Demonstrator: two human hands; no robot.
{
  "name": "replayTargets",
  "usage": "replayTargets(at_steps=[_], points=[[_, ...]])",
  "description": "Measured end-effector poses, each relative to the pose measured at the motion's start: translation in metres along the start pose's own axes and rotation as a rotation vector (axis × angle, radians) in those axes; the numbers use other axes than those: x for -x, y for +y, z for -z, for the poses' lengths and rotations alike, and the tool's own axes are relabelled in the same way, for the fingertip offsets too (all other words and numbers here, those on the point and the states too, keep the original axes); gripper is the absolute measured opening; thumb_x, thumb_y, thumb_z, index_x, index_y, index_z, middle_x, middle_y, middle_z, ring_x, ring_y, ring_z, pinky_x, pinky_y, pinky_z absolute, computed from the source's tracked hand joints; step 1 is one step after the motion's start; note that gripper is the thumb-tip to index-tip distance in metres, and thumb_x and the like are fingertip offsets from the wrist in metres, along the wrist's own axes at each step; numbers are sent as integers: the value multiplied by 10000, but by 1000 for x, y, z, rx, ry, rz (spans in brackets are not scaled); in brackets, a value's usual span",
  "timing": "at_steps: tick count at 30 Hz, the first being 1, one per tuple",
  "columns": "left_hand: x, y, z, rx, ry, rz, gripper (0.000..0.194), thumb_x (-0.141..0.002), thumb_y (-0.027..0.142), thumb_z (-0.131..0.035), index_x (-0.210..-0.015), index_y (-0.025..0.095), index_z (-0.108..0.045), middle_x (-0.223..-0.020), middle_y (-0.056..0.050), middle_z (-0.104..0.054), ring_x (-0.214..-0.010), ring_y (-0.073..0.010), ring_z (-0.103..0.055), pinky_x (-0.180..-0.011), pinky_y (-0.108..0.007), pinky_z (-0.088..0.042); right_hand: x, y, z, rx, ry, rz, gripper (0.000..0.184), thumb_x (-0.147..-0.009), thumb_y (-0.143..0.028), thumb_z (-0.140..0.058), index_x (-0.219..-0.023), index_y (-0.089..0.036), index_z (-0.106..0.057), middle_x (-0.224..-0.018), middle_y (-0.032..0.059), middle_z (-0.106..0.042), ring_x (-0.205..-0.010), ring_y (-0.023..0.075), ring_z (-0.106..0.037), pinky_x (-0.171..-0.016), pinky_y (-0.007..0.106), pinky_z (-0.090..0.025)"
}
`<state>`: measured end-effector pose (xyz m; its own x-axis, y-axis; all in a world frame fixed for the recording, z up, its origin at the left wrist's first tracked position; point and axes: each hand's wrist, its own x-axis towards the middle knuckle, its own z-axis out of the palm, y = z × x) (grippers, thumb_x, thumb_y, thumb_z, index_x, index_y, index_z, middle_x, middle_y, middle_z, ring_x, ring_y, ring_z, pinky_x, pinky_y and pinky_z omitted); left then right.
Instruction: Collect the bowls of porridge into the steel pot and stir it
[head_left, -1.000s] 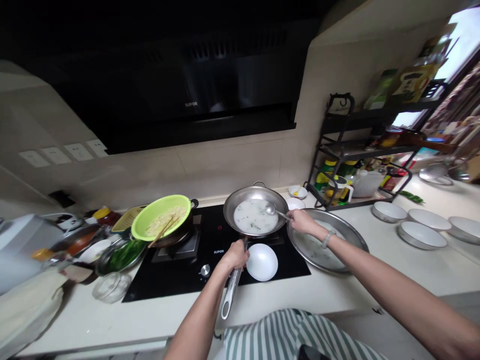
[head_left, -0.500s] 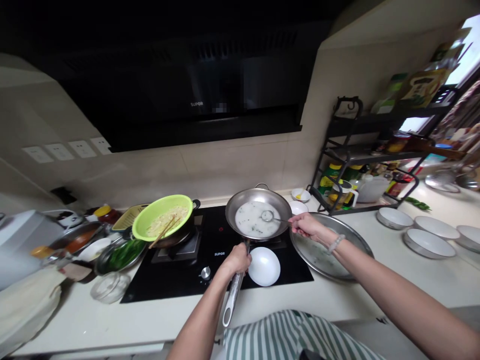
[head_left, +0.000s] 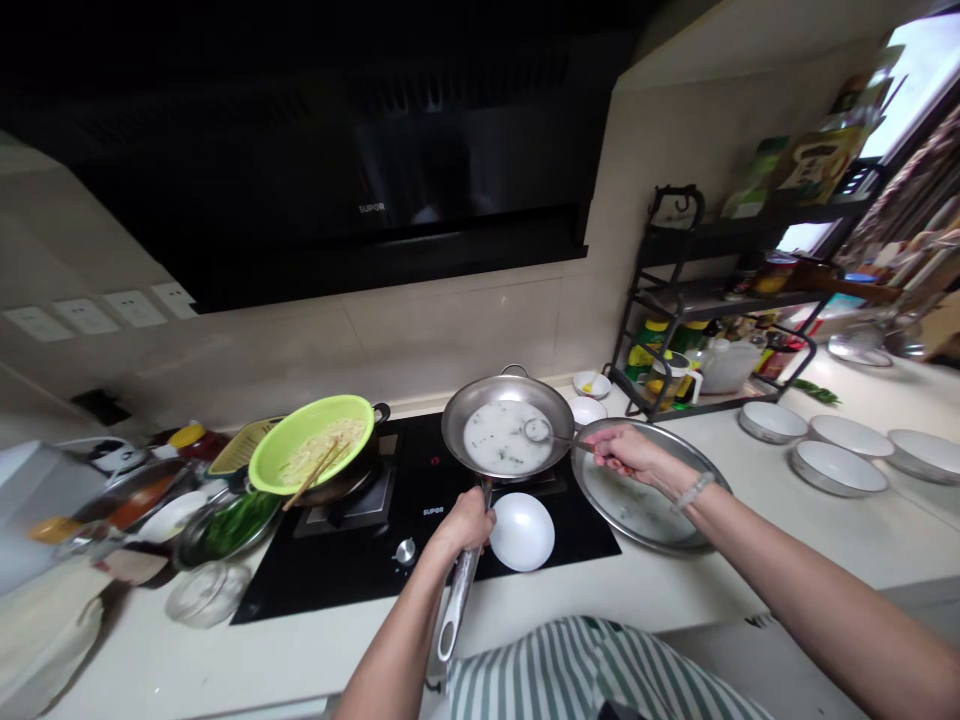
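My left hand (head_left: 466, 517) is wrapped round the long metal handle of a frying pan (head_left: 459, 400), which sits on the right burner of the black hob. White liquid (head_left: 504, 440) with green flecks fills the bottom of the pan. In my right hand (head_left: 621, 450) is the handle of a ladle (head_left: 537, 430), its round bowl at the liquid's right side. Just below the pan, near my left hand, stands a white bowl (head_left: 523, 532). A wide metal tray (head_left: 701, 462), holding a thin layer of pale liquid, lies under my right hand and wrist.
On the left burner a green basin (head_left: 264, 450) of pale shreds, with chopsticks (head_left: 315, 470) across it, rests on a pot. Several bowls (head_left: 838, 470) stand right, beside a black spice rack (head_left: 679, 300). Leafy greens (head_left: 232, 525) and a glass jar (head_left: 206, 597) are left. A range hood (head_left: 330, 220) hangs above.
The ladle has shifted slightly within the liquid, and my right hand with it. My left hand keeps its hold on the pan handle. The whole view has turned a little to the right.
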<state>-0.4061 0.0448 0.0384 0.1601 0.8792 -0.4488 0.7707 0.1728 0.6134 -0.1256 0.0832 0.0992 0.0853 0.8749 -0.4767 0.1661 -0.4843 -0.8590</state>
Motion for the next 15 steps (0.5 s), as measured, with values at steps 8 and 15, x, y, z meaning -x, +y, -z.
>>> replayTargets(at_steps=[8,15], points=[[-6,-6,-3,17,7,-3,139,-845,224,-528,-945,127,-529,-572,-9,-570,-404,-132,-541,-399,-221,-429,6,2,7,-37,-41,3,207,-744,3,-471,-881,-123,-561,-476,-24,-537,-325,39,-319,-321,145,-208],[-2,-2,-2,25,9,20,135,-848,223,-524,-952,138,-525,-557,2,-557,-410,-140,-546,-401,-229,-434,24,6,38,-120,-61,21,325,-645,-33,-517,-947,-121,-600,-506,-39,-511,-341,42,-302,-330,158,-201]])
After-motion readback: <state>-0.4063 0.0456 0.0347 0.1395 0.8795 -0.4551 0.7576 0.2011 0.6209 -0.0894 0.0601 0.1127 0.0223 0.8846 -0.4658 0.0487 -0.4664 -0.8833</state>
